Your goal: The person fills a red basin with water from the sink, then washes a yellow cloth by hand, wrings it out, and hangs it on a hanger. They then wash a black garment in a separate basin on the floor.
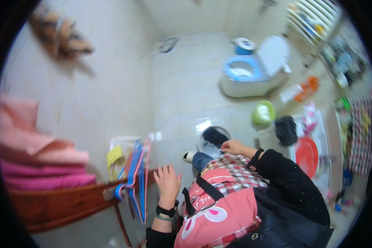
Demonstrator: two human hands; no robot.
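My left hand [168,181] is spread at the end of a reddish-brown wooden board [65,204], palm down, its fingers apart. It looks to touch or hover just over the wood; which one is unclear. Just left of it, blue and pink clothes hangers [139,179] hang on the board. My right hand [234,147] is bent at the right rim of a round basin [203,145] on the floor. A dark cloth [215,136] lies in the basin beside what looks like water or suds. Whether those curled fingers pinch anything is too blurred to tell.
Pink folded towels [46,161] sit on the board. Beyond the basin are a lime-green bin [263,113] and a toilet [248,83] with a blue seat cover. At right, a red basin [307,156] stands in a white sink [324,136], beside a black plastic bag [285,130].
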